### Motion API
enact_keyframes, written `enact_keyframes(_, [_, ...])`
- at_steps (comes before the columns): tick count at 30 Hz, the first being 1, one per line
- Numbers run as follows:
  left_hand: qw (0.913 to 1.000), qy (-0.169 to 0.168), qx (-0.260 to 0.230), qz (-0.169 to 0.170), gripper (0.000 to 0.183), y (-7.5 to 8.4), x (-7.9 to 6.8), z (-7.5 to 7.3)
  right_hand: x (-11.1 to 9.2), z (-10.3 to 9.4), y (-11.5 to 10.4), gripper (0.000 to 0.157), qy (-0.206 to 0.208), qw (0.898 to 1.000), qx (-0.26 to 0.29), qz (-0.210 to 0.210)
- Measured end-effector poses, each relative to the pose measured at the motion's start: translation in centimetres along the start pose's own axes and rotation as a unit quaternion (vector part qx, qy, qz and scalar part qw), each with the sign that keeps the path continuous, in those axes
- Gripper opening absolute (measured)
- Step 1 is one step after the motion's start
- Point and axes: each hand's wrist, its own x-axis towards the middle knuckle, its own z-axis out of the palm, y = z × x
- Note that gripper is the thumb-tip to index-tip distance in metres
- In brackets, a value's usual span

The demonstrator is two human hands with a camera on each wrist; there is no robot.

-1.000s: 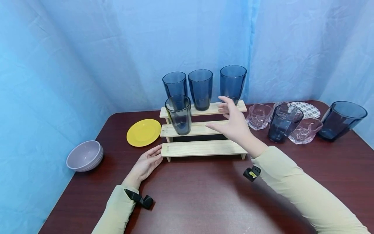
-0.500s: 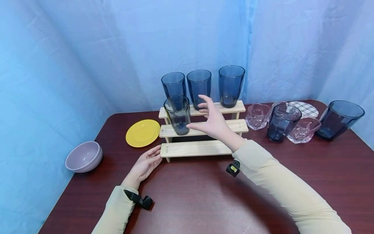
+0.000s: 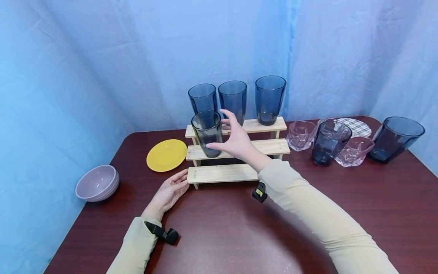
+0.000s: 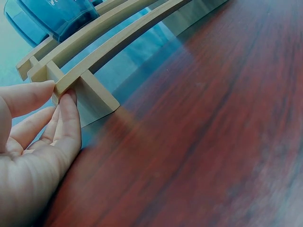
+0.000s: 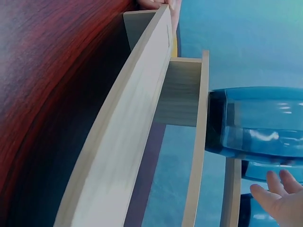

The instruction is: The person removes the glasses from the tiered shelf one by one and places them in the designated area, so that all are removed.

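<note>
A three-step wooden rack point(image 3: 226, 174) stands on the table. My left hand point(image 3: 170, 195) pinches the left end of its lowest board; in the left wrist view the thumb point(image 4: 35, 97) lies on one face and fingertips on the other. One smoky blue glass tumbler point(image 3: 202, 137) stands upright at the left of the middle step. My right hand point(image 3: 237, 142) is at this tumbler's right side, thumb in front and fingers behind, spread apart. In the right wrist view a gap shows between those fingertips point(image 5: 272, 182) and the tumbler. Three similar tumblers point(image 3: 269, 101) stand on the top step.
At left are a yellow plate point(image 3: 166, 156) and stacked lilac bowls point(image 3: 97, 183). Right of the rack stand two more blue tumblers point(image 3: 326, 146), several clear pinkish glasses point(image 3: 300, 136) and a checked round mat or plate point(image 3: 356, 126). Blue curtains point(image 3: 154, 57) close off the back and sides.
My right hand has moved left, from over the rack's right part to the tumbler on the middle step. The left hand keeps its hold on the rack's end.
</note>
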Motion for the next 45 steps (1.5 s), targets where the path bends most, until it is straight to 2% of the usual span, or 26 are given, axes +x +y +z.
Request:
enact_keyframes(8, [1.0,0.006,0.004,-0.001,0.059,0.0,0.1,0.0,0.3,0.8,0.3,0.095,0.007,1.0,-0.013,-0.007])
enact_keyframes(23, [1.0,0.0,0.009,0.001,0.057,-0.1,0.0,0.0,0.3,2.1,1.4,0.099,0.036,0.998,-0.039,-0.038])
enact_keyframes(37, [1.0,-0.001,0.009,0.003,0.058,-0.2,-0.1,-0.1,0.1,2.3,1.5,0.098,0.051,0.997,-0.033,-0.053])
enact_keyframes(45, [1.0,0.002,0.006,0.002,0.058,-0.1,-0.1,0.0,-0.2,2.2,1.4,0.097,0.054,0.998,-0.013,-0.044])
